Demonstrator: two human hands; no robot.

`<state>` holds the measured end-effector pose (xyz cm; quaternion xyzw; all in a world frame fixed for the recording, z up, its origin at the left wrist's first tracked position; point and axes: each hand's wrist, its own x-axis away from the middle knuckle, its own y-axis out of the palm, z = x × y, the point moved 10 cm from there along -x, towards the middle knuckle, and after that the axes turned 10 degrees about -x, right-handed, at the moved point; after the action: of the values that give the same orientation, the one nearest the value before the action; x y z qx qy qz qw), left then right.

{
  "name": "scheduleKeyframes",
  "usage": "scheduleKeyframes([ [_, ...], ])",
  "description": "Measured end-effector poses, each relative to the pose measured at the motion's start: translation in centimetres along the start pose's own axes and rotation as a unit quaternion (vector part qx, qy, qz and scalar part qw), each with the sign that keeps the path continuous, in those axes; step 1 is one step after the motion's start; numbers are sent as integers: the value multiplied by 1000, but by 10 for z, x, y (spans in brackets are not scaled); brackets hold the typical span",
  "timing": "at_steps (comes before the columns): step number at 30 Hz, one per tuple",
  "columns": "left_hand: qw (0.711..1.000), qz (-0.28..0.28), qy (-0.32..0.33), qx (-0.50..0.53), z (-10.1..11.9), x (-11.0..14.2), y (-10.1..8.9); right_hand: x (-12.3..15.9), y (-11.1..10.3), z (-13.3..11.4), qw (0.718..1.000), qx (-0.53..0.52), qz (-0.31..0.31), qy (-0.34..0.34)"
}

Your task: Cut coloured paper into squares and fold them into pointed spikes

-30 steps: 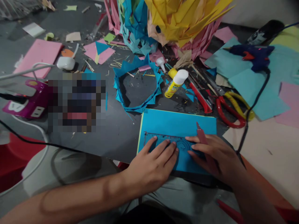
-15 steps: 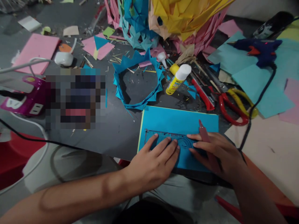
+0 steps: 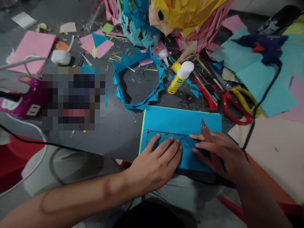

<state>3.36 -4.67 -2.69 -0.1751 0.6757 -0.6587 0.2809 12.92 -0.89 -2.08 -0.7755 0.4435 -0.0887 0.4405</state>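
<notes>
A stack of blue paper (image 3: 182, 118) lies at the table's near edge, with a pale yellow-green edge showing on its left. On it rests a see-through ruler (image 3: 186, 142) with round cut-outs. My left hand (image 3: 161, 160) lies over the ruler, fingers spread and fingertips pressing it down. My right hand (image 3: 220, 152) holds a reddish pen (image 3: 207, 131), tucked between the fingers and angled up away from the sheet. Its thumb and fingertips touch the ruler's right part. The ruler's right end is hidden under that hand.
Beyond the paper sit a blue folded-paper ring (image 3: 121, 98), a glue stick (image 3: 180, 78), a red cutter (image 3: 205, 91) and scissors (image 3: 234, 109). A glue gun (image 3: 266, 46) with a black cord lies right. A purple power strip (image 3: 28, 98) stands left; paper scraps are scattered about.
The view has shifted slightly, so the table things appear a little further left and higher. Both hands keep their places on the ruler, and the pen stays in my right hand.
</notes>
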Motion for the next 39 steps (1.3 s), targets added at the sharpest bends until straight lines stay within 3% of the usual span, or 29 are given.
scheduleKeyframes([
  [25,1000,6,-2,-10,0,-2,-2,1,0,1,1000,-16,-4,10],
  [28,1000,10,-4,-20,1,-2,-1,4,-5,3,998,-44,26,27],
  [31,999,14,-5,-30,2,-3,0,5,-20,11,988,-91,89,85],
  [34,999,17,-1,-36,4,-2,0,-12,-31,8,978,-144,114,104],
  [37,999,21,3,-42,5,0,-1,-50,-29,-13,984,-159,71,34],
  [39,999,24,4,-45,6,1,-1,-75,-22,-16,979,-194,62,29],
])
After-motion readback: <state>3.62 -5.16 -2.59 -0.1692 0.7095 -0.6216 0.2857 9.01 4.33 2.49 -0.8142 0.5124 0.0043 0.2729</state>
